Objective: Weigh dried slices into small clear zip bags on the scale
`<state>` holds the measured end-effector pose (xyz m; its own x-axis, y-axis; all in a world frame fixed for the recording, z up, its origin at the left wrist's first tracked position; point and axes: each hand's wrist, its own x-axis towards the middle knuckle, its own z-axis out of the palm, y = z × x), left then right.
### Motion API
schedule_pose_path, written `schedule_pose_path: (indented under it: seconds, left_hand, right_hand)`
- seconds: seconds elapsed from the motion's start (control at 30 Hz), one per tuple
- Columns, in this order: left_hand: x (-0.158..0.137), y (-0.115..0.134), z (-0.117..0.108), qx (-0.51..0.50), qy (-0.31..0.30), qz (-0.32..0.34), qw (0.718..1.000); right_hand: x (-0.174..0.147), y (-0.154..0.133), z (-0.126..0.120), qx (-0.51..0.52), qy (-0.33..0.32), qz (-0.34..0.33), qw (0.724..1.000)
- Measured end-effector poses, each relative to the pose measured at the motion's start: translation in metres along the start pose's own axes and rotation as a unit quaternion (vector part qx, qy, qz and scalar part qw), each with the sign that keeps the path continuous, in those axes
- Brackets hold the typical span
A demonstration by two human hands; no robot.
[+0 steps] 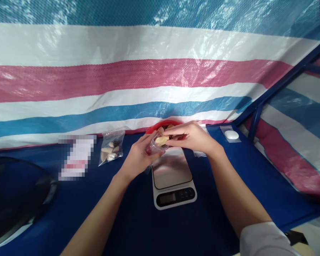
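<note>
My left hand [141,153] is wrapped round a clear plastic cup [152,145], which is tilted over the far end of a kitchen scale [173,174]. At the cup's mouth, the fingers of my right hand [188,136] are closed on a pale yellowish slice [162,140]. Right behind both hands is a red bowl [154,126] holding several brownish pieces, partly hidden by my right hand. The scale has a shiny plate and a dark front panel; its display cannot be read.
A zip bag of pale and dark pieces [112,149] lies to the left, beside a blurred-out paper [78,156]. A dark round object [18,195] stands far left. To the right is a small bag with a white oval thing [231,134]. A striped tarp [122,76] hangs behind the blue table.
</note>
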<state>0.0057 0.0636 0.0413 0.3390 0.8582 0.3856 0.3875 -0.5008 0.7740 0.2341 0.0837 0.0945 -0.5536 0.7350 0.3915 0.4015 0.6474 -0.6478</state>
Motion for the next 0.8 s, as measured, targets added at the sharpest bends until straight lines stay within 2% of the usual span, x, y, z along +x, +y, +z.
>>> schedule_pose_path:
  seconds: [0.2, 0.37, 0.8]
  left_hand:
    - [-0.002, -0.001, 0.004, 0.005, -0.006, 0.008, 1.000]
    - [-0.002, 0.003, 0.006, 0.005, -0.016, 0.006, 1.000]
    - [0.002, 0.003, 0.003, -0.062, 0.010, -0.014, 0.998]
  right_hand:
    - [0.004, -0.014, 0.004, -0.122, -0.054, -0.012, 0.991]
    - [0.005, -0.017, 0.010, -0.173, -0.063, -0.027, 0.983]
    - [0.010, -0.013, 0.016, -0.090, -0.041, -0.017, 0.995]
